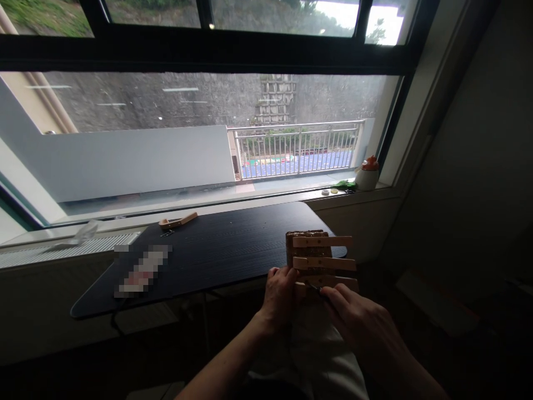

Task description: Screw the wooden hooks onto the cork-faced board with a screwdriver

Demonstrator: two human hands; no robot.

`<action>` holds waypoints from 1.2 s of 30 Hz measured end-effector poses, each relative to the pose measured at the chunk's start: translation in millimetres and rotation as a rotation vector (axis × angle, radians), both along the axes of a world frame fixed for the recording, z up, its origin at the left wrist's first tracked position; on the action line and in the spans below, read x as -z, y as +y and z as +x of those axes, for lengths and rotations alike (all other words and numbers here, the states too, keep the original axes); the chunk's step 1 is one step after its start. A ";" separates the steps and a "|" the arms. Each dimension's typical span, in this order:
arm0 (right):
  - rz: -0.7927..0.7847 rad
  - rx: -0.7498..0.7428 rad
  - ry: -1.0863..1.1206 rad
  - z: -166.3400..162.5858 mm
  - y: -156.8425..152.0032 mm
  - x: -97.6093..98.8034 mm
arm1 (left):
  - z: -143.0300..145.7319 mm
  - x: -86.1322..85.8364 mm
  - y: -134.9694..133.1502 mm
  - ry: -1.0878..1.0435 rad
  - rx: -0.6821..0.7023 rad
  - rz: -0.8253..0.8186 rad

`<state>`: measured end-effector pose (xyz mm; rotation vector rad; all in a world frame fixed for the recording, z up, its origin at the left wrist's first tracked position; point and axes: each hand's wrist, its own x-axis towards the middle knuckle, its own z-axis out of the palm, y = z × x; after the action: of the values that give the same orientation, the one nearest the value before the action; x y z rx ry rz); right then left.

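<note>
A small wooden assembly (pixel 318 255), a brown block with three pale wooden slats across it, rests at the near right edge of the dark table (pixel 216 250). My left hand (pixel 280 294) is wrapped round its lower left side. My right hand (pixel 358 325) is closed on a thin dark tool (pixel 317 289) whose tip touches the lowest slat. Both forearms come up from the bottom of the view.
A loose wooden piece (pixel 178 221) lies at the table's far side, with a blurred flat item (pixel 144 270) at the left. On the windowsill stand a white jar with an orange top (pixel 367 173), small round bits and crumpled plastic (pixel 81 233). A wall stands at the right.
</note>
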<state>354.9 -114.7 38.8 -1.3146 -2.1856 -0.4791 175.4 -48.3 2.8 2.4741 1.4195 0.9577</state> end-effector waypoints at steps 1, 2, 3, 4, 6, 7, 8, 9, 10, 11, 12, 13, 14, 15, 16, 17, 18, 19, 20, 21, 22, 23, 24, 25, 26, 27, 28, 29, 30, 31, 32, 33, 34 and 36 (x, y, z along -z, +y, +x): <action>0.018 -0.005 0.002 0.5 1.4 1.4 | 0.0 0.2 0.0 0.001 -0.004 0.000; 0.034 -0.006 0.008 1.0 2.9 2.8 | 0.2 0.3 0.0 0.003 -0.008 0.001; 0.045 -0.004 0.016 1.5 4.2 4.0 | 0.4 0.3 -0.2 0.004 -0.011 0.002; 0.052 0.002 0.025 1.8 5.4 4.8 | 0.7 0.2 -0.3 0.004 -0.013 0.003; 0.054 0.023 0.036 1.8 6.6 5.1 | 1.4 -0.6 -1.0 0.001 -0.014 0.003; 0.047 0.036 0.038 1.4 6.5 4.4 | 1.7 -1.1 -1.3 -0.003 -0.014 0.002; 0.035 0.045 0.038 0.7 6.0 3.4 | 2.0 -1.6 -1.7 -0.006 -0.014 0.001; 0.017 0.049 0.037 -0.1 5.2 2.0 | 2.2 -2.1 -2.0 -0.009 -0.016 0.000; -0.004 0.047 0.038 -1.0 4.1 0.4 | 2.3 -2.4 -2.2 -0.012 -0.017 -0.001; -0.028 0.038 0.044 -1.8 3.0 -1.3 | 2.3 -2.5 -2.3 -0.015 -0.019 -0.001; -0.051 0.027 0.053 -2.4 2.0 -2.8 | 2.2 -2.4 -2.3 -0.017 -0.020 -0.001; -0.066 0.014 0.062 -2.8 1.2 -4.0 | 2.1 -2.2 -2.2 -0.020 -0.018 0.001; -0.071 0.002 0.069 -2.8 0.8 -4.8 | 1.8 -1.9 -2.0 -0.024 -0.014 0.005; -0.065 -0.011 0.073 -2.6 0.8 -5.1 | 1.5 -1.6 -1.8 -0.027 -0.011 0.009; -0.051 -0.023 0.073 -2.1 1.2 -4.7 | 1.1 -1.2 -1.6 -0.029 -0.008 0.011; -0.033 -0.037 0.070 -1.5 1.8 -3.8 | 0.7 -1.0 -1.4 -0.028 -0.005 0.010; -0.015 -0.051 0.068 -0.8 2.7 -2.3 | 0.4 -0.7 -1.3 -0.027 -0.004 0.008; -0.002 -0.062 0.066 -0.2 3.6 -0.6 | 0.1 -0.6 -1.3 -0.025 -0.002 0.005; 0.006 -0.070 0.067 0.4 4.6 1.2 | -0.1 -0.4 -1.3 -0.023 0.000 0.000; 0.010 -0.073 0.068 0.8 5.4 3.0 | -0.2 -0.2 -1.3 -0.022 -0.001 -0.003; 0.008 -0.074 0.071 1.2 6.1 4.4 | -0.1 0.0 -1.4 -0.023 -0.005 -0.004; 0.005 -0.074 0.077 1.4 6.7 5.5 | 0.0 0.2 -1.4 -0.023 -0.010 -0.005; 0.001 -0.074 0.086 1.4 7.1 6.1 | 0.2 0.2 -1.4 -0.023 -0.016 -0.003; -0.001 -0.074 0.099 1.3 7.3 6.3 | 0.4 0.2 -1.4 -0.022 -0.019 -0.001; 0.000 -0.074 0.114 1.1 7.3 6.0 | 0.5 0.0 -1.5 -0.021 -0.018 0.003; 0.004 -0.073 0.131 0.8 7.2 5.3 | 0.6 -0.4 -1.5 -0.020 -0.012 0.006; 0.011 -0.069 0.145 0.4 6.9 4.4 | 0.6 -1.0 -1.6 -0.018 -0.005 0.008; 0.017 -0.062 0.156 -0.1 6.4 3.3 | 0.5 -1.6 -1.7 -0.018 0.001 0.009; 0.020 -0.054 0.163 -0.5 5.8 2.1 | 0.4 -2.2 -1.8 -0.018 0.004 0.008; 0.018 -0.047 0.165 -0.8 5.1 0.9 | 0.2 -2.8 -2.0 -0.017 0.004 0.007; 0.014 -0.045 0.162 -0.9 4.4 -0.4 | 0.1 -3.3 -2.1 -0.018 0.001 0.007; 0.008 -0.044 0.156 -0.8 3.8 -1.5 | 0.0 -3.7 -2.3 -0.018 -0.001 0.007; 0.001 -0.046 0.145 -0.4 3.3 -2.4 | 0.0 -4.0 -2.4 -0.017 -0.002 0.008; -0.010 -0.059 0.118 1.0 2.9 -3.6 | 0.1 -4.1 -2.7 -0.013 -0.005 0.013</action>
<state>355.9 -111.8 42.4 -1.2471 -2.1254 -0.3589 175.5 -51.0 6.9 2.4697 1.4215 0.9849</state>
